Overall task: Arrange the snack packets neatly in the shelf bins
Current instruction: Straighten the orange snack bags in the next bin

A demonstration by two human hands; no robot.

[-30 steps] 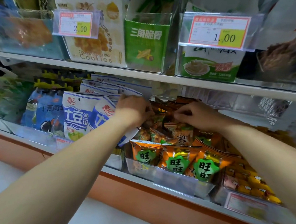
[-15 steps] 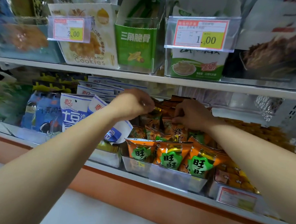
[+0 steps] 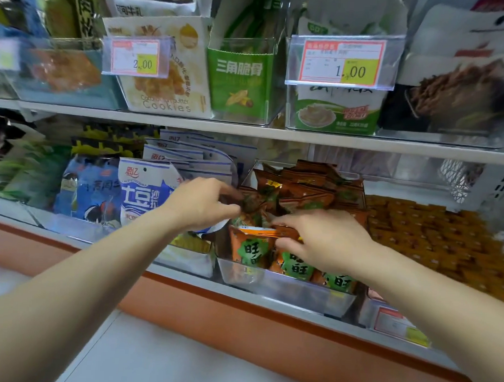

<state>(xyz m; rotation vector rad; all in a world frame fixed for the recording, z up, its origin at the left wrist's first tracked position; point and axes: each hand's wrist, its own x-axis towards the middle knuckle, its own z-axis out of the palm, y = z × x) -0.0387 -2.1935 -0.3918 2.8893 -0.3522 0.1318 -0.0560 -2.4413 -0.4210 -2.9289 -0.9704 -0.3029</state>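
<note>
Orange snack packets with green labels point(image 3: 250, 249) stand in rows in a clear plastic bin point(image 3: 286, 290) on the lower shelf. More of them point(image 3: 310, 188) are stacked toward the back of the bin. My left hand point(image 3: 203, 202) pinches the top of a packet in the middle rows. My right hand point(image 3: 321, 239) grips the top edge of a front-row orange packet, fingers curled over it. Both forearms reach in from below.
White and blue packets point(image 3: 144, 193) fill the bin on the left. A tray of small orange packets point(image 3: 436, 237) lies on the right. The upper shelf point(image 3: 248, 131) carries clear bins with cookies point(image 3: 165, 97), green packets point(image 3: 239, 81) and price tags point(image 3: 341, 63).
Both hands have come down and forward from the back rows of the orange packets to the front rows. The right hand now holds a front packet.
</note>
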